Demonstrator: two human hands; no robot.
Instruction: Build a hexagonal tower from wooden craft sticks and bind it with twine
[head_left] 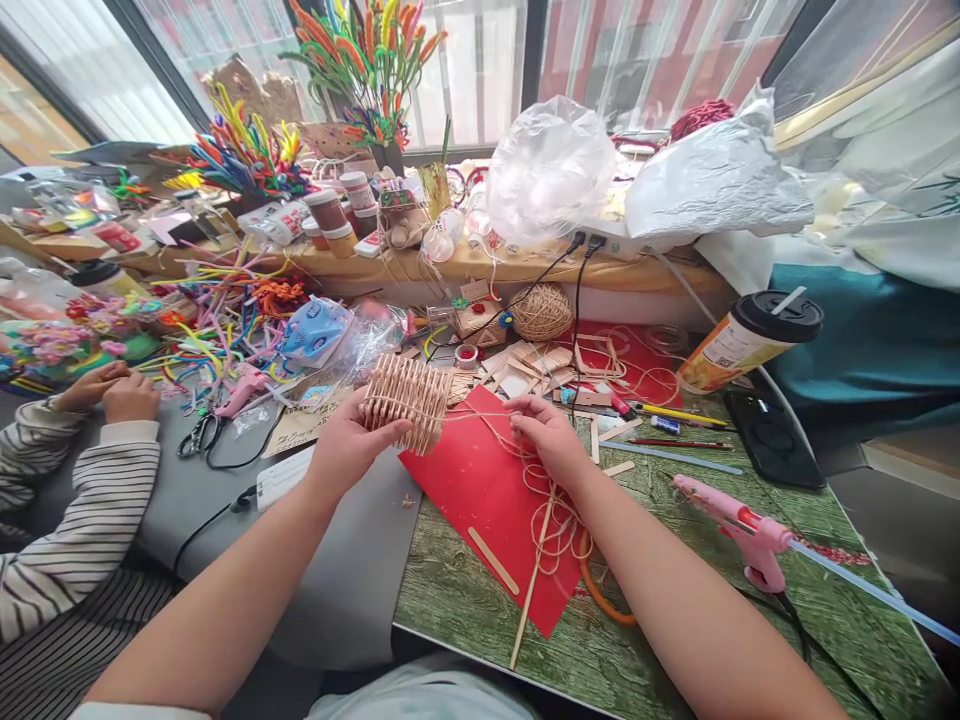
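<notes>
My left hand [352,440] is closed around a basket-like piece built from stacked wooden craft sticks [409,400], held tilted above the table. A thin length of twine [480,414] runs from that piece across to my right hand [547,435], whose fingers pinch it. Loose loops of the same twine hang below the right hand and lie on a red sheet of paper [465,480]. On that sheet are a single craft stick [493,560] and a long thin wooden stick [534,580].
A pink glue gun [742,525] lies at the right, near a black phone [772,435] and a lidded drink cup [750,340]. A ball of twine [541,312] and loose sticks sit behind. At the left rest another person's hands [112,392], near scissors [201,435] and pipe cleaners.
</notes>
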